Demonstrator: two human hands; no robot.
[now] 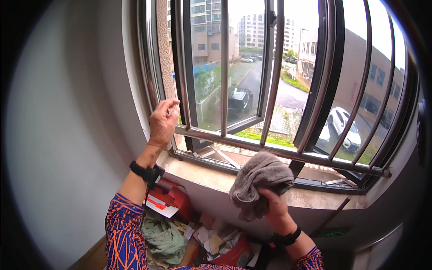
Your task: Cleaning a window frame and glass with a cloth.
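My right hand [275, 206] grips a bunched grey-brown cloth [261, 180], held up in front of the window sill [199, 177]. My left hand [164, 123] is raised at the left end of the metal window bars [222, 67], its fingers curled by the side frame. Something small and pale shows at its fingertips; whether it is held I cannot tell. Behind the bars, a dark-framed window sash [263, 119] stands swung outward on its metal stay arm [224, 157].
Below the sill are a green cloth [163, 236], a red box [182, 199] and a red container [236, 253] with paper scraps. A stick [332, 216] leans on the sill at right. A white wall [67, 135] rises at left.
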